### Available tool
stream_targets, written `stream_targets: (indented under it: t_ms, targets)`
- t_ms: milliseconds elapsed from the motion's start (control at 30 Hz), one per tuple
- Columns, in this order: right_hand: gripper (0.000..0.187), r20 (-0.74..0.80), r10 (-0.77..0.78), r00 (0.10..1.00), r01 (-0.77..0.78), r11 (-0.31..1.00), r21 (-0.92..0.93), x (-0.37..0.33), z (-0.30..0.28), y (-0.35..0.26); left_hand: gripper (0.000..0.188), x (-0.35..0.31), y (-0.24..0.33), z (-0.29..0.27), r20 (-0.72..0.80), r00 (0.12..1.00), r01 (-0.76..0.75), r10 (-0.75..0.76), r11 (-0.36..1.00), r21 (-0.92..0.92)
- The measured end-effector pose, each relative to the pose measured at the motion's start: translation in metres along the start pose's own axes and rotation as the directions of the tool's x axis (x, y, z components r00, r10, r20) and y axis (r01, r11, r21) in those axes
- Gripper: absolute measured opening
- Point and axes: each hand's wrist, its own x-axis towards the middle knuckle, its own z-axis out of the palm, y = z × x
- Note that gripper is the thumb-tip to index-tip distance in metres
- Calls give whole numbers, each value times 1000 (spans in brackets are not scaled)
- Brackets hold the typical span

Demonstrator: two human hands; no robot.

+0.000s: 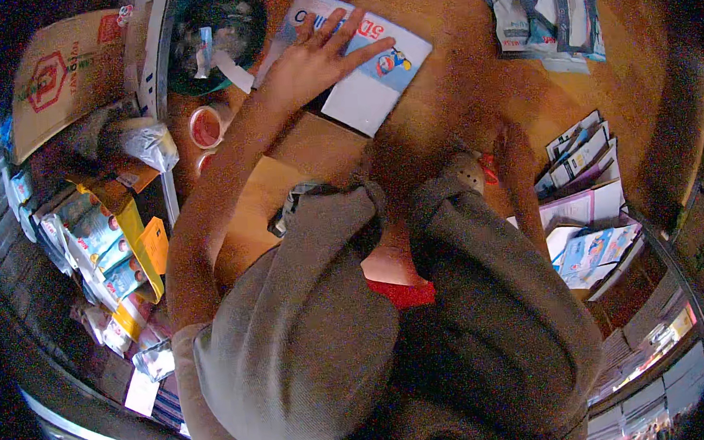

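My left hand point(310, 69) lies with fingers spread on a flat white-and-blue printed package point(373, 102), which has red lettering and a small cartoon figure. Whether the package is a box or a pouch I cannot tell. Under its near edge shows a piece of brown cardboard point(315, 139). My right hand point(512, 141) hangs low beside my right shoe point(466, 171), in shadow. Its fingers are too dark to make out, and so is anything they may hold. A fan of upright printed cards or flat packs point(586, 161) stands just right of it.
A dark green bin point(216, 39) and a red-topped cup point(206, 127) stand left of the package. Silver pouches point(553, 18) lie at the far right. A cardboard carton point(69, 80) and a yellow-edged box of blue packets point(107, 243) line the left side.
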Motion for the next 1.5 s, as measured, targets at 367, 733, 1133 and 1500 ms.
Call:
stream_targets:
  t_ms: [367, 733, 1133, 1500]
  targets:
    - [32, -335, -259, 906, 241, 966, -96, -53, 74, 80, 56, 10, -1, -27, 124, 992, -5, 13, 998, -64]
    - [37, 276, -194, 941, 264, 933, -245, -36, 5, 50, 68, 17, 8, -40, 188, 975, 138, -118, 986, -96]
    - [39, 540, -574, 615, -510, 232, 828, -3, -32, -47, 60, 15, 45, -36, 222, 865, 478, -450, 874, -89]
    - [41, 394, -720, 571, -778, -321, 540, 0, 46, -61, 55, 18, 53, -32, 142, 908, 402, -393, 915, -40]
